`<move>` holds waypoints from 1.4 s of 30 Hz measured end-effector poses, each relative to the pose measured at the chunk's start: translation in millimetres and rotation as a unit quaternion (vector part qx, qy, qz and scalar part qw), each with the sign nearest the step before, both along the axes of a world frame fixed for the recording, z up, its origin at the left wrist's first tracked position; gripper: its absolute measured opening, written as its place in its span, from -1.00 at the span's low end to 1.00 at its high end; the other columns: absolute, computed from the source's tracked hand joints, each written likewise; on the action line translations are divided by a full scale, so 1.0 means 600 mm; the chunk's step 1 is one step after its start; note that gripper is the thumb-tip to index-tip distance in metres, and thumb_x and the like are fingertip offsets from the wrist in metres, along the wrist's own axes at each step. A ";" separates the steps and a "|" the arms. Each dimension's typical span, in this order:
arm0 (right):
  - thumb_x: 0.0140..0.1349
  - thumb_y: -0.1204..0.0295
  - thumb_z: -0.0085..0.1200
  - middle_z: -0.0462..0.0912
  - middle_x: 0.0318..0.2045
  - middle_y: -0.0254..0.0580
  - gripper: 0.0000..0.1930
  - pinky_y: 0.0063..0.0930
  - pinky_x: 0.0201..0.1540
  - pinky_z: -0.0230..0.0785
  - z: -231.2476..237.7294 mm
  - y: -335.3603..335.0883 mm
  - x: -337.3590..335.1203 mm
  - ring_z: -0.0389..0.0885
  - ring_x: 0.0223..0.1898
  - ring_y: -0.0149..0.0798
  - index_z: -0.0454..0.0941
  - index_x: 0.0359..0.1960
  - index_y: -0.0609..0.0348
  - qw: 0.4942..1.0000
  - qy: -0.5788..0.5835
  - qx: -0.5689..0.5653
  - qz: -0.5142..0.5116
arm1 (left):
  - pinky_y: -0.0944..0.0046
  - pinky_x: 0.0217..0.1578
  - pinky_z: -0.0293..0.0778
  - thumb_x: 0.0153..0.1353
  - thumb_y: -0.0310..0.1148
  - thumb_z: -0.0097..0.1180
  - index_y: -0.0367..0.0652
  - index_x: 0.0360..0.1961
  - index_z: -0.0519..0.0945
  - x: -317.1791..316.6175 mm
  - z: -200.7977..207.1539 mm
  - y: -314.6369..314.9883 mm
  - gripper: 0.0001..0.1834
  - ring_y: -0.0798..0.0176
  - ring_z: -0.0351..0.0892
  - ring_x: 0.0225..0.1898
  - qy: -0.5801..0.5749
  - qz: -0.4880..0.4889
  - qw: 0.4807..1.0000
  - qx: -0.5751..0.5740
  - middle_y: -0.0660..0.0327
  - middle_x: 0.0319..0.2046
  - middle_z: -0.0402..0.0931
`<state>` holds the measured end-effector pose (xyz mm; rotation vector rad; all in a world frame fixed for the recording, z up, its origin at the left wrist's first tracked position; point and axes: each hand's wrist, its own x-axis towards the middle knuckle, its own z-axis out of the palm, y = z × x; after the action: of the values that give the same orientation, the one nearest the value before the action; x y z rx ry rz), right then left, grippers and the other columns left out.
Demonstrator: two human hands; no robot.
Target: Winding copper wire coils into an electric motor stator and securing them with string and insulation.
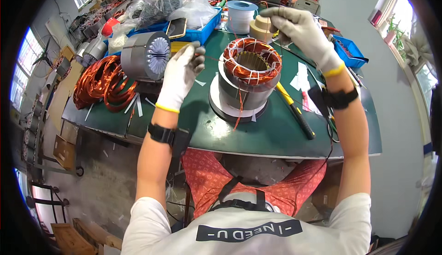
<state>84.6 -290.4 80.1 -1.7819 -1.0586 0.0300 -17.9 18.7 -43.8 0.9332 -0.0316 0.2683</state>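
A motor stator (243,94) stands upright on a round turntable (216,99) in front of me. Its copper winding (234,71) is bound with white lacing, and a reddish lead hangs down the front. My right hand (299,30), in a white glove with grey fingertips, is raised above the stator's right side, its fingers pinched on a thin wire. To the stator's left, my left hand (184,68) is gloved alike. Its fingers are curled together, and a thin reddish wire runs from them toward the winding. Their exact grip on it is partly hidden.
Left of my left hand lie another stator (140,57) and copper coils (99,82). A yellow-and-black hammer-like tool (294,110) lies right of the stator. Behind are a white spool (241,15), blue bins (348,52) and a phone (177,27). Another person works at the far end.
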 end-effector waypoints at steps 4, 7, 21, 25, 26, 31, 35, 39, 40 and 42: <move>0.46 0.29 -0.01 0.64 -0.06 -0.31 -0.58 -0.50 0.07 0.41 0.010 0.088 0.067 0.54 -0.01 -0.46 0.50 0.28 0.19 0.991 0.009 -0.124 -0.056 | 0.41 -0.29 0.51 0.42 -0.27 0.17 -0.18 0.04 0.61 -0.033 -0.024 -0.002 -0.72 0.42 0.56 -0.32 -0.014 -0.005 1.000 -0.025 0.25 -0.22 0.62; 0.47 0.22 0.01 0.63 -0.06 -0.28 -0.47 -0.54 -0.01 0.43 -0.011 0.157 0.073 0.54 -0.09 -0.47 0.34 0.40 0.14 0.968 0.111 -0.223 -0.035 | 0.43 -0.35 0.47 0.41 -0.26 0.18 -0.17 0.03 0.61 -0.041 -0.025 -0.004 -0.72 0.45 0.55 -0.35 -0.028 0.003 1.000 -0.008 0.29 -0.28 0.59; 0.41 0.41 0.00 0.64 -0.18 -0.17 -0.67 -0.50 -0.24 0.48 0.195 -0.105 -0.155 0.60 -0.28 -0.36 0.53 0.16 0.18 0.761 -0.556 -0.048 -0.329 | 0.46 -0.32 0.47 0.42 -0.18 0.17 -0.23 0.04 0.63 0.002 0.014 0.001 -0.65 0.50 0.52 -0.38 0.003 0.053 0.984 0.172 0.36 -0.30 0.60; 0.31 0.42 0.07 0.55 0.14 0.03 -0.49 -0.24 0.13 0.39 0.140 -0.154 -0.278 0.54 0.11 -0.10 0.39 0.30 0.21 0.828 -0.440 -0.043 -0.344 | 0.45 -0.30 0.45 0.43 -0.11 0.15 -0.21 0.05 0.61 -0.005 -0.003 0.000 -0.61 0.49 0.51 -0.36 -0.012 0.057 0.974 0.220 0.36 -0.30 0.57; 0.22 0.41 0.17 0.53 0.16 0.09 -0.38 -0.18 0.21 0.34 0.088 -0.152 -0.288 0.50 0.18 -0.03 0.34 0.33 0.25 0.858 -0.339 -0.136 -0.361 | 0.44 -0.30 0.44 0.44 -0.08 0.13 -0.21 0.06 0.60 0.004 -0.010 0.000 -0.59 0.49 0.50 -0.35 -0.017 0.049 0.974 0.219 0.36 -0.30 0.57; 0.38 0.44 0.06 0.69 -0.21 0.13 -0.64 -0.21 -0.15 0.47 -0.183 -0.139 -0.237 0.68 -0.24 0.07 0.49 0.18 0.26 0.976 0.081 -0.127 -0.159 | 0.43 -0.42 0.41 0.41 -0.17 0.14 -0.20 -0.11 0.65 0.112 -0.049 -0.013 -0.70 0.47 0.46 -0.47 0.031 -0.010 0.989 0.144 0.42 -0.42 0.52; 0.39 0.47 0.04 0.71 -0.23 0.04 -0.78 -0.29 -0.18 0.49 -0.245 -0.151 -0.253 0.68 -0.28 -0.04 0.64 -0.03 0.24 0.975 0.020 -0.132 -0.178 | 0.43 -0.51 0.33 0.39 -0.18 0.09 -0.03 -0.32 0.63 0.162 -0.050 -0.036 -0.79 0.45 0.39 -0.57 0.205 -0.116 0.971 -0.032 0.44 -0.53 0.52; 0.39 0.40 0.01 0.69 -0.22 0.01 -0.73 -0.27 -0.06 0.48 -0.152 -0.197 -0.224 0.64 -0.17 0.02 0.63 -0.01 0.29 0.946 0.241 -0.205 -0.072 | 0.44 -0.50 0.35 0.42 -0.05 0.06 -0.17 -0.26 0.68 0.075 0.001 0.002 -0.61 0.47 0.44 -0.56 0.172 0.030 0.929 0.327 0.36 -0.52 0.56; 0.35 0.43 0.02 0.68 -0.22 0.03 -0.72 -0.26 -0.06 0.47 -0.119 -0.209 -0.195 0.63 -0.16 0.01 0.63 -0.01 0.28 0.972 0.088 -0.194 -0.096 | 0.44 -0.52 0.35 0.44 -0.01 0.05 -0.21 -0.22 0.70 0.052 0.018 0.010 -0.56 0.50 0.45 -0.55 0.177 0.113 0.894 0.396 0.35 -0.49 0.57; 0.28 0.47 0.03 0.66 -0.21 0.04 -0.71 -0.24 -0.04 0.48 -0.067 -0.208 -0.111 0.62 -0.15 0.02 0.62 0.00 0.27 0.944 -0.218 -0.178 -0.169 | 0.39 -0.36 0.47 0.43 -0.11 0.09 -0.24 -0.11 0.65 0.005 0.038 0.013 -0.63 0.47 0.53 -0.40 0.062 0.220 0.874 0.428 0.28 -0.33 0.62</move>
<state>17.9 -415.0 39.8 -2.3531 -1.0824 -0.4279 -14.9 26.3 -21.2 1.8488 0.2011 0.6458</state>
